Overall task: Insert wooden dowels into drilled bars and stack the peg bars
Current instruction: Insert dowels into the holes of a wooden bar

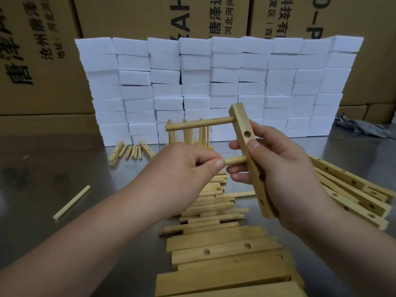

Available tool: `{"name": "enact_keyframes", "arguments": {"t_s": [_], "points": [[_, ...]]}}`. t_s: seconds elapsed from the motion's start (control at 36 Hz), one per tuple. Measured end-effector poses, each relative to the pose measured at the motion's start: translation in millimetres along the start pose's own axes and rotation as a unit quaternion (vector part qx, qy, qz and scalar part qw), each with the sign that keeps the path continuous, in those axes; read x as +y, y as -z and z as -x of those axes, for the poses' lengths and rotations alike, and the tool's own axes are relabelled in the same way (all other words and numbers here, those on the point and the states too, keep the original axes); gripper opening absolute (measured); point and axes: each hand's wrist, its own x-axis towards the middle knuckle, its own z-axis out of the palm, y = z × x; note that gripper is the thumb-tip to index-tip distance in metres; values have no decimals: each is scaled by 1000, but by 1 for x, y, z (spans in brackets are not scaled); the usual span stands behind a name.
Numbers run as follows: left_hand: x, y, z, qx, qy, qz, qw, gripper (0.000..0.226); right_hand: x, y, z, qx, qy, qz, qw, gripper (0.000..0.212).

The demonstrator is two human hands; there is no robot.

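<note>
My right hand (pixel 276 168) grips a drilled wooden bar (pixel 243 123), held nearly upright and tilted. One dowel (pixel 199 124) sticks out of the bar's top hole toward the left. My left hand (pixel 184 166) pinches a second dowel (pixel 235 160) whose tip sits in a lower hole of the same bar. Two more holes in the bar show open. Loose dowels (pixel 212 202) lie in a heap on the table below my hands. Behind my hands stand finished peg bars (pixel 188 133) with dowels pointing up, partly hidden.
Drilled bars (pixel 351 189) lie piled at the right, and more bars (pixel 225 254) lie in the foreground. A single dowel (pixel 71 202) rests at the left on the metal table (pixel 64 168). Small wooden pieces (pixel 130 151) sit before a wall of white foam blocks (pixel 214 82); cardboard boxes (pixel 42 50) behind.
</note>
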Motion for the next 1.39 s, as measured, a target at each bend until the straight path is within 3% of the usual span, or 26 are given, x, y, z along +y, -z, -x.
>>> {"name": "enact_keyframes", "arguments": {"t_s": [0.06,0.11,0.22,0.33,0.39,0.44,0.5,0.61,0.75,0.89,1.03,1.14,1.25,1.39], "points": [[1,0,-2,14,14,2,1000,18,-1,1,-1,1,-4,-9,1000,32],[1,0,-4,34,18,6,999,18,0,1,-2,4,-25,-29,999,31],[-3,0,-5,124,-14,-44,991,59,4,5,-8,42,-61,-47,996,26],[-13,7,-7,213,-44,-39,975,42,3,14,-19,99,-77,-66,990,19],[-17,4,-10,170,-16,-78,982,44,2,18,-22,119,-81,-83,986,16],[-26,-6,-12,42,24,-184,982,35,2,20,-24,131,-80,-85,985,15],[-38,-18,-11,-66,30,-271,960,25,3,20,-24,133,-77,-77,985,15],[-53,-33,-9,-158,52,-313,935,24,8,18,-23,129,-82,-63,986,17],[-59,-37,-9,-194,37,-337,921,29,11,18,-23,130,-100,-73,984,34],[-60,-38,-9,-182,0,-328,927,23,11,17,-23,134,-123,-100,978,30],[-62,-40,-9,-175,-6,-304,936,18,10,18,-24,144,-135,-125,972,13],[-62,-40,-9,-205,16,-297,933,23,11,16,-23,145,-149,-152,966,28],[-62,-40,-9,-218,18,-300,928,26,13,18,-25,143,-165,-158,963,9],[-64,-41,-9,-183,3,-283,941,12,13,18,-25,152,-164,-145,964,20]]}}
